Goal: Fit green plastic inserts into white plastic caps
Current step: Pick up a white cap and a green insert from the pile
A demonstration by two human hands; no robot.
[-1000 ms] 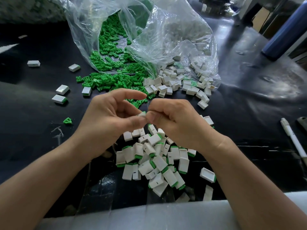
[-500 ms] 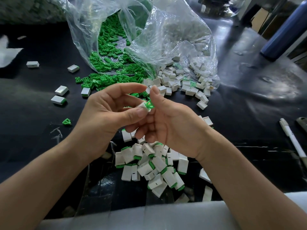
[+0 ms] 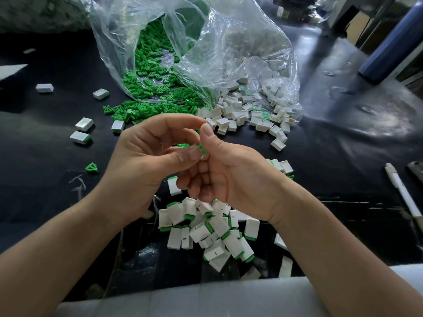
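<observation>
Green insert (image 3: 202,149): it sits between your two hands, above the table, wedged between your left thumb and the side of your right thumb.
White cap (image 3: 202,158): almost wholly hidden under your left thumb; only a white sliver shows just below the insert, touching it.
Left hand (image 3: 146,161): your thumb and curled fingers pinch the cap, with the index finger arched over the top.
Right hand (image 3: 233,175): fingers curled in under the piece, thumb upright, pressing against the insert.
Finished pile (image 3: 212,229): white caps with green edges lie heaped on the black table (image 3: 343,138), below your hands and near you.
Loose inserts (image 3: 148,108): they spill from the mouth of the clear plastic bag (image 3: 229,53), beyond your hands.
Empty caps (image 3: 240,110): scattered at the bag's right side, some under the plastic.
Strays: a few caps (image 3: 84,124) and one single insert (image 3: 92,167) lie apart on your left.
Pen (image 3: 402,191): it lies at the far right, well apart from the work.
</observation>
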